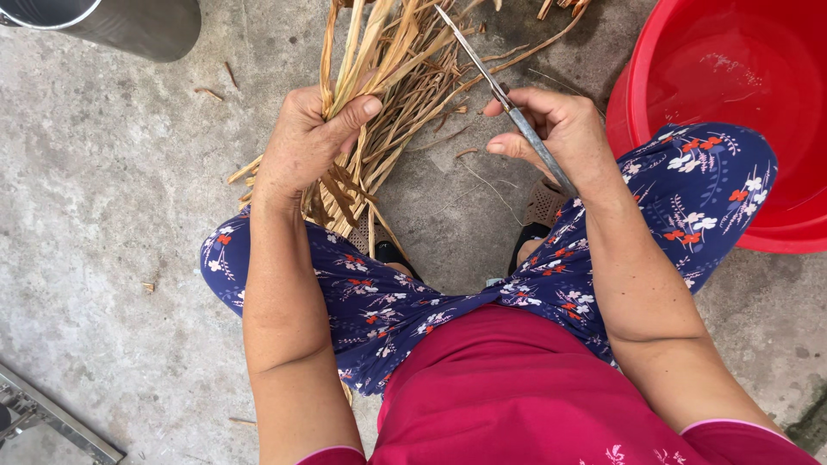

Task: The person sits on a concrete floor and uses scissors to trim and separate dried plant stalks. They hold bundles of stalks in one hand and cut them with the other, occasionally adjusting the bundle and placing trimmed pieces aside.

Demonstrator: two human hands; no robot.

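The bundle of dry straw-coloured leaves [392,103] lies on the concrete floor [112,215] just beyond my knees, fanning away toward the far edge of the view, with its near ends gathered above my left knee. To work it well, I judge I must keep the strands pinched tight and flat so they do not slip past one another, and bring the blade across them away from my thumb, with short, controlled strokes rather than one long pull. My left hand [301,146] is closed around the gathered part of the bundle, fingers wrapped underneath and the thumb pressed over the top, so several strands stand up between thumb and palm. My right hand [556,133] is curled shut on the grey handle of a slim metal blade [482,65]; the handle runs back along my wrist and the point reaches far and left over the leaves, though I cannot tell whether the edge is touching them. A few loose scraps of leaf lie on the floor between my hands and out to the left. To the right, close against my right knee in its blue flowered trousers [689,189], stands a red plastic basin [732,77] with water in it. At the far left corner sits a round metal container [129,26].
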